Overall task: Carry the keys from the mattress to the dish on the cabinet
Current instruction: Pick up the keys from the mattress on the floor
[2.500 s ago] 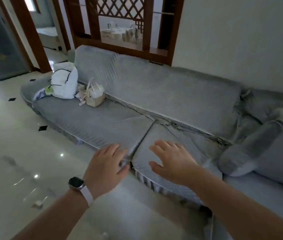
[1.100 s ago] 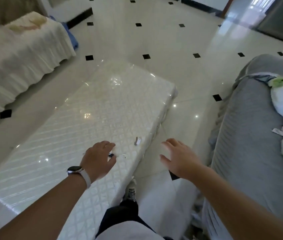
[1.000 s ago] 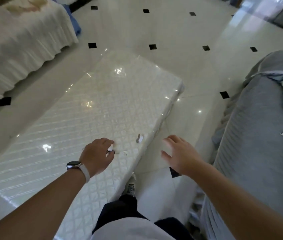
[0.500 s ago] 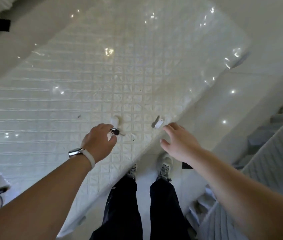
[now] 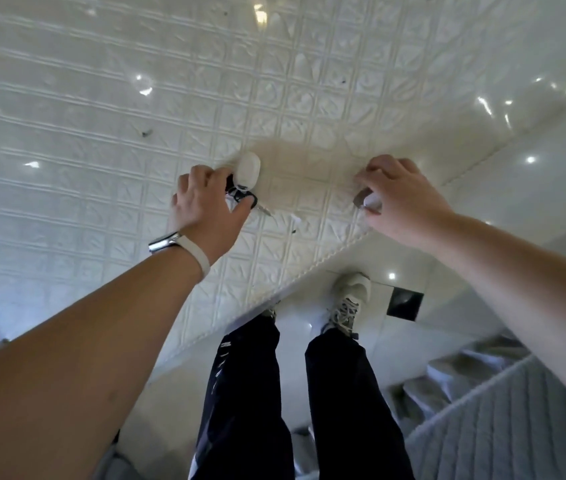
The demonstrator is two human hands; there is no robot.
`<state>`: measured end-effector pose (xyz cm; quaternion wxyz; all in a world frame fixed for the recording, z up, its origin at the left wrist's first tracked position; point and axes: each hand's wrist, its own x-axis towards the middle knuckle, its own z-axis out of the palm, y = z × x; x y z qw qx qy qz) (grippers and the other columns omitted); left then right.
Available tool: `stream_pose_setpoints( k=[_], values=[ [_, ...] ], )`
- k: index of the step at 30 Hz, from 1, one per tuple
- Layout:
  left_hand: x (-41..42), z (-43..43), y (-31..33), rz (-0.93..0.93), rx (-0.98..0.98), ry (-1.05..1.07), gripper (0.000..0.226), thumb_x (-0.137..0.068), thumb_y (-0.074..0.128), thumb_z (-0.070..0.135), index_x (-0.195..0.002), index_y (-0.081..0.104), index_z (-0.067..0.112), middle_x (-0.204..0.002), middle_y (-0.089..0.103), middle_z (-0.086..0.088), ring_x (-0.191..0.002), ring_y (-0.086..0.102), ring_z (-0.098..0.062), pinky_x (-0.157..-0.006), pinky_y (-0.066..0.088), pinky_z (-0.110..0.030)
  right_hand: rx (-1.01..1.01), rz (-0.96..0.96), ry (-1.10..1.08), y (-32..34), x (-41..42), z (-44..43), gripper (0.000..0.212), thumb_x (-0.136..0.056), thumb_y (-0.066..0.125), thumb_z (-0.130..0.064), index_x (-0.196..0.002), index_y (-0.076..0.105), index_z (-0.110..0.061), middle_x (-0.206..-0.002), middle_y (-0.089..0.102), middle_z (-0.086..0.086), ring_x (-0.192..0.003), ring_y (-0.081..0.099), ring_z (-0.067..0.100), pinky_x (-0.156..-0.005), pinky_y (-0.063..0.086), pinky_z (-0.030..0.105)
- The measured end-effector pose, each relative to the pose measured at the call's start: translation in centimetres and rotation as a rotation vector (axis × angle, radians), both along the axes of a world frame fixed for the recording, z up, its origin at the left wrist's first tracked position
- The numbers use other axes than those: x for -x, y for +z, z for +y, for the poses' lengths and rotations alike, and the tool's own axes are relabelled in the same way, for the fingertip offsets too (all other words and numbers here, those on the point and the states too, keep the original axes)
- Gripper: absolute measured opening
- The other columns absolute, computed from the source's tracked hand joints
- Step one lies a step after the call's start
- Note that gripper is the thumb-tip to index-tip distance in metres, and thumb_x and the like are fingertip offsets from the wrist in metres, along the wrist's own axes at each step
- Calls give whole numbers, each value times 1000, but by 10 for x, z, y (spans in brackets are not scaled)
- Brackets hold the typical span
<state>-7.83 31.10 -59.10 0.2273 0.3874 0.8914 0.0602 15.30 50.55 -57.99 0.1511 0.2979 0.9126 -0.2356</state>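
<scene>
The keys (image 5: 243, 195), a black-headed bunch with a white oval tag (image 5: 249, 170), lie on the plastic-wrapped white quilted mattress (image 5: 101, 133) near its front edge. My left hand (image 5: 205, 206), with a watch on the wrist, has its thumb and fingers pinched around the black part of the bunch. A thin metal blade sticks out to the right of the thumb. My right hand (image 5: 399, 199) is curled down over a second small white and grey fob (image 5: 369, 201) close to the mattress corner, with fingertips and thumb closed on it. The dish and cabinet are out of view.
My legs in dark trousers and pale sneakers (image 5: 347, 303) stand on the glossy tiled floor (image 5: 482, 209) against the mattress edge. The grey quilted sofa (image 5: 517, 427) is at the lower right. A black floor tile inset (image 5: 405, 303) lies beside my right foot.
I turned from the sofa to the mattress and bent low over it. My left hand closed on the keys, and my right hand came down onto the small fob.
</scene>
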Motion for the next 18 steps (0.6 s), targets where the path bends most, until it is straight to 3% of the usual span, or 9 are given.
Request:
stream_pose_setpoints(
  k=[5, 9, 12, 18],
  values=[
    [-1, 5, -9, 24, -94, 40, 40, -79, 57, 56, -106, 58, 26, -112, 57, -4, -105, 48, -31, -84, 44, -46, -16, 74, 62, -11, -1, 8, 22, -75, 75, -14, -95, 67, -7, -103, 60, 15, -99, 51, 42, -87, 45, 46],
    [-3, 11, -7, -30, -121, 106, 29, -82, 61, 47, -94, 54, 21, -100, 58, -2, -103, 49, -28, -84, 39, -40, 2, 49, 37, -13, 0, 8, 18, -78, 74, -17, -85, 61, -7, -93, 60, 15, -95, 52, 40, -83, 45, 45],
    [-4, 17, -5, -101, -107, 145, 24, -86, 61, 43, -90, 46, 24, -91, 52, 6, -91, 45, -19, -74, 31, -31, 4, 63, -19, -14, -2, 5, 18, -79, 72, -17, -80, 56, -9, -90, 59, 14, -92, 51, 37, -80, 41, 41],
    [-8, 27, 3, -155, -48, 227, 25, -88, 58, 44, -96, 65, 21, -97, 65, 0, -85, 59, -22, -68, 45, -35, -12, 102, -64, -16, -3, -4, 13, -85, 65, -14, -88, 60, -3, -92, 61, 18, -90, 53, 38, -78, 41, 43]
  ],
)
